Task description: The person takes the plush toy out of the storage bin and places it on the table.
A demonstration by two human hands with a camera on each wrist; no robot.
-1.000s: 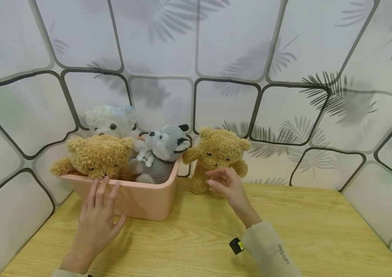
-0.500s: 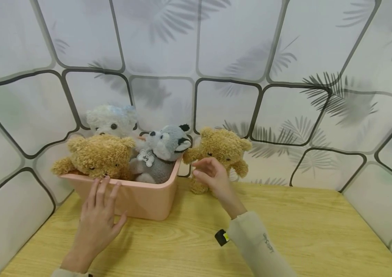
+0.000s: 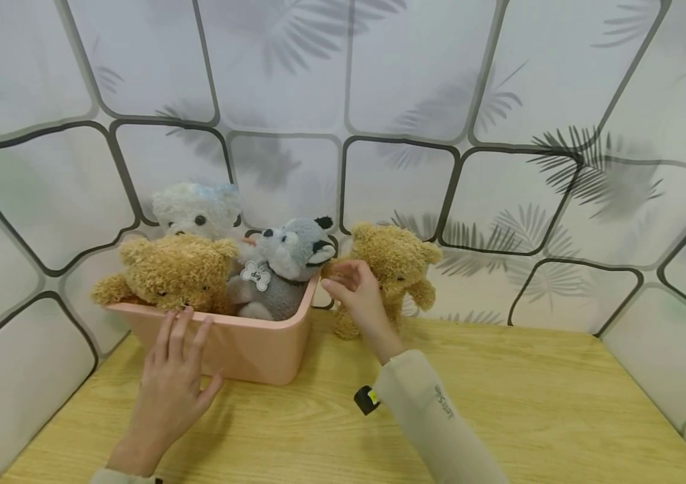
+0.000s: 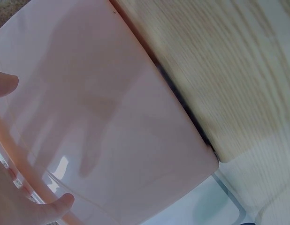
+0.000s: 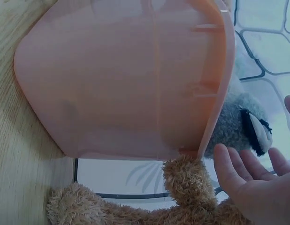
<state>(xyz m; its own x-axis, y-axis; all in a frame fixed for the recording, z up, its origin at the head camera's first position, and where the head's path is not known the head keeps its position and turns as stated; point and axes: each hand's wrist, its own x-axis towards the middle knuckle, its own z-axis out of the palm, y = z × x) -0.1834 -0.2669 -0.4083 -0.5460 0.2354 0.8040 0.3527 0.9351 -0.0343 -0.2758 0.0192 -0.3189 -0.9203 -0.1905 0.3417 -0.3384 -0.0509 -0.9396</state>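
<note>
My left hand [image 3: 169, 386] rests its fingertips on the front rim of a pink plastic bin [image 3: 246, 346], thumb apart from the wall. Inside the bin sit a curly tan teddy bear [image 3: 176, 269], a white plush bear [image 3: 194, 205] behind it, and a grey husky plush [image 3: 300, 249] with a bone-shaped "dog" tag. My right hand [image 3: 362, 302] hovers by the bin's right corner, close to the husky's head, fingers loosely bent and holding nothing. Behind it, partly hidden, a second tan teddy bear [image 3: 400, 252] sits outside the bin; the right wrist view shows its arm [image 5: 189, 183] touching the bin.
Everything stands on a light wooden table [image 3: 537, 403]. A patterned fabric wall [image 3: 403, 188] rises close behind the bin and the second bear, and bends forward at both sides. A small black tab [image 3: 367, 399] hangs by the right sleeve.
My right hand has moved left and slightly up, from in front of the second teddy bear to beside the husky and the bin's corner. The left hand and the plush toys stay put.
</note>
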